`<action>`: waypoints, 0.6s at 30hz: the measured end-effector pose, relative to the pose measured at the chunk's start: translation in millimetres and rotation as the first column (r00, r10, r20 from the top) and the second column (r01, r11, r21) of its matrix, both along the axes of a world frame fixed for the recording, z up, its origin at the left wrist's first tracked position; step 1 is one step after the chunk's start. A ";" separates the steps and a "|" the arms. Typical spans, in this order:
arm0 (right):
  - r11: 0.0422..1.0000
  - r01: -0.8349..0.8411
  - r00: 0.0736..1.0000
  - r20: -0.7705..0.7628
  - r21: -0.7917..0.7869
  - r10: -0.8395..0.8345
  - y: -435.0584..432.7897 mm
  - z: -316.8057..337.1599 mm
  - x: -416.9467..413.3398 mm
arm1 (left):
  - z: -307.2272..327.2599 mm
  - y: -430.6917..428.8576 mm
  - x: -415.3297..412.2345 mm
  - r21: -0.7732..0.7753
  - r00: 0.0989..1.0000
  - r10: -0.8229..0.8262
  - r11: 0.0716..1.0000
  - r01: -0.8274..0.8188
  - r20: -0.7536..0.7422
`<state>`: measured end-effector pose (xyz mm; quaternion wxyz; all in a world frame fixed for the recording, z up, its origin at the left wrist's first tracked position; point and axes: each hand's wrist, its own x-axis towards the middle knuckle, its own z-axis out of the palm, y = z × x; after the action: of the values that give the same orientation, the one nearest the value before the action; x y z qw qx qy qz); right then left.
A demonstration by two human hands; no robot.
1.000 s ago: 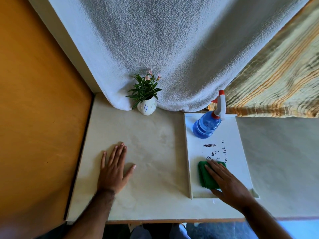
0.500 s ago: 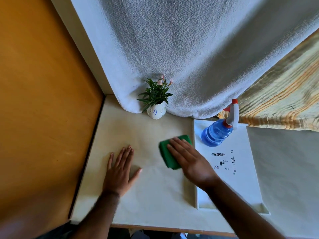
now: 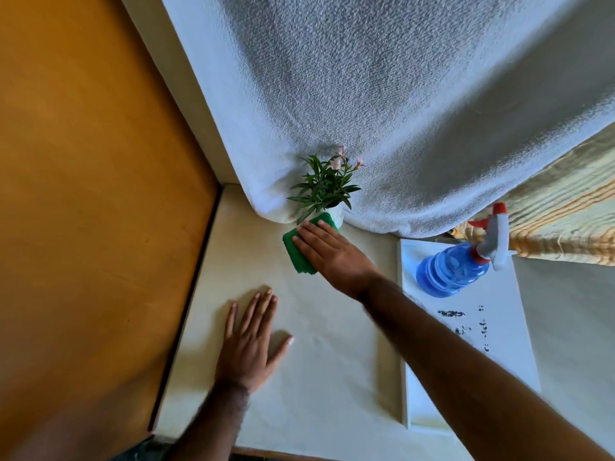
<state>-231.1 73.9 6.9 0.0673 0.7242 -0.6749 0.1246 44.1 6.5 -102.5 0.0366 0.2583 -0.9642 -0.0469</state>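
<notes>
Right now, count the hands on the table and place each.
2. The left hand lies flat on the cream tabletop near its front left edge; the right hand presses a folded green cloth at the back, beside the small white flowerpot. None looks hidden.

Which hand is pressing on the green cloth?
The right hand, flat on the green cloth beside the potted plant; the left hand rests bare on the table.
</notes>
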 end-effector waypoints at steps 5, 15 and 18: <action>0.998 -0.004 0.999 0.051 0.066 0.001 -6.2 -10.7 -10.1 | -0.9 0.7 -0.9 -0.007 1.000 0.005 1.000 -0.005 -0.030; 0.982 -0.038 0.971 0.239 0.184 -0.007 0.2 -26.4 -3.8 | -1.8 -1.3 0.9 -0.004 1.000 0.007 1.000 -0.006 0.003; 0.995 -0.078 0.979 0.195 0.068 0.063 -4.5 -18.7 -1.9 | -2.2 -2.1 0.9 -0.004 1.000 0.001 1.000 -0.001 0.003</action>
<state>-233.1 69.4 -11.8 -0.0302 0.7343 -0.6563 0.1708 45.0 4.4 -104.7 0.0358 0.2586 -0.9643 -0.0448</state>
